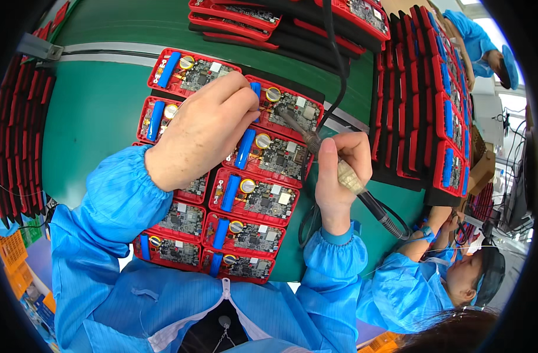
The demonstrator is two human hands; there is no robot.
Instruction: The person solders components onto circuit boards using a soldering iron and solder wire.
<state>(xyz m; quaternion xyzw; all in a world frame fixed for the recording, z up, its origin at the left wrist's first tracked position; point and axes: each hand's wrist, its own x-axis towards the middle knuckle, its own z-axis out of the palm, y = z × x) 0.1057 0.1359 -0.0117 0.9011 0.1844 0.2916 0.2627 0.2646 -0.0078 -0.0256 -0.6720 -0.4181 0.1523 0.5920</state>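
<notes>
Circuit boards in red trays (254, 206) lie in two close columns on the green bench (98, 112), hemmed by stacked red trays (425, 106) along its right edge and more at its far edge, leaving bare green only at the left. Left hand (201, 132) presses curled fingers onto the upper boards, each carrying a blue cylinder and a coin cell. Right hand (339, 173) is closed around a soldering iron (316, 147), its tip on the upper right board.

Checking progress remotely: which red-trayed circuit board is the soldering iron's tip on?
The top board of the right column: the soldering iron tip rests there, beside the left hand.
</notes>
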